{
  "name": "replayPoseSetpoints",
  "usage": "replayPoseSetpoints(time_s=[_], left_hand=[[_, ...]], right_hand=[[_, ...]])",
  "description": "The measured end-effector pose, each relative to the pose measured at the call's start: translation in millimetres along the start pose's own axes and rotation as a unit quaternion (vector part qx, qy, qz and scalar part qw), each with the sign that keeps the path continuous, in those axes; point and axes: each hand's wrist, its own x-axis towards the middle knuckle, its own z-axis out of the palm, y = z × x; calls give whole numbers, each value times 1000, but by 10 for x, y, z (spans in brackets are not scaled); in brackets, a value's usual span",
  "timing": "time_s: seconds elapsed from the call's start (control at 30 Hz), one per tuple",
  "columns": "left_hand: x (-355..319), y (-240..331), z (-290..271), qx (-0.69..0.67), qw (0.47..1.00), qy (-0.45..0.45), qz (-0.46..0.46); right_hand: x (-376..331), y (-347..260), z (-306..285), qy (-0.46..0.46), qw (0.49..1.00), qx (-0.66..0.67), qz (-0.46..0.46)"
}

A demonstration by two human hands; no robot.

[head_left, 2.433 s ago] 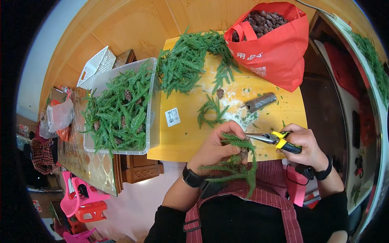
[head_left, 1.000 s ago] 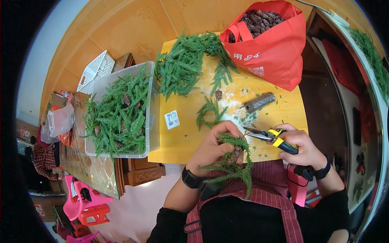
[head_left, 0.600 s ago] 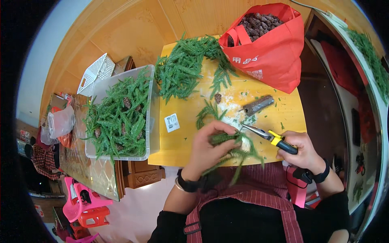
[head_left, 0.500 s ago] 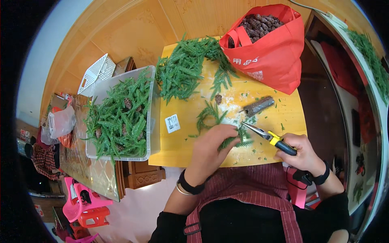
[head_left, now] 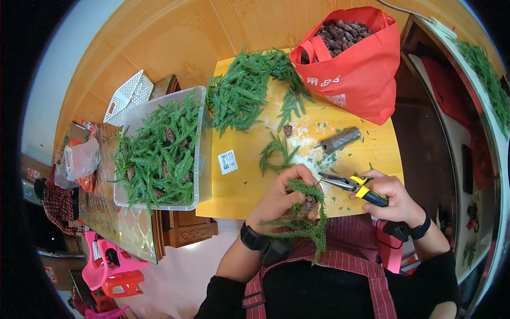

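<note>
My left hand (head_left: pixel 279 198) is closed around a green artificial pine sprig (head_left: pixel 320 229), which curves round a brown pine cone (head_left: pixel 305 210). Yellow-and-black pliers (head_left: pixel 342 183) are gripped in my right hand (head_left: pixel 393 195). Their jaws point left, close to a thin wire above the sprig; whether they pinch it I cannot tell. Beyond my left hand, a curled pine sprig (head_left: pixel 272 154) lies on the yellow tabletop (head_left: pixel 226 199). A small pine cone (head_left: pixel 287 130) rests just past it. To the right is a dark, wrapped bundle (head_left: pixel 341 140), with thin ends sticking out at its left.
A clear plastic bin (head_left: pixel 201 154) of pine sprigs with cones stands at left. Loose greenery (head_left: pixel 239 93) is heaped at the back, beside a red bag (head_left: pixel 356 80) full of pine cones. A white label (head_left: pixel 227 162), white powder and green scraps lie on the tabletop.
My left hand has turned over and drawn slightly nearer, bringing the sprig with its cone into view. The pliers have shifted slightly, their handles more spread.
</note>
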Motion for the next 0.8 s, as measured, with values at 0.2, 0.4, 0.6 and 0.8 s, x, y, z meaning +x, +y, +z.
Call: replayPoseSetpoints(time_s=[0.2,0.4,0.6,0.8], left_hand=[[-12,97,75,277,949,116,99],[4,101,136,627,738,132,213],[-3,72,124,207,968,96,100],[5,12,107,60,997,51,15]], right_hand=[[-61,-79,31,51,994,4,98],[-82,-126,30,41,983,-7,178],[-42,-11,7,5,998,39,39],[-2,-31,13,-11,996,75,43]])
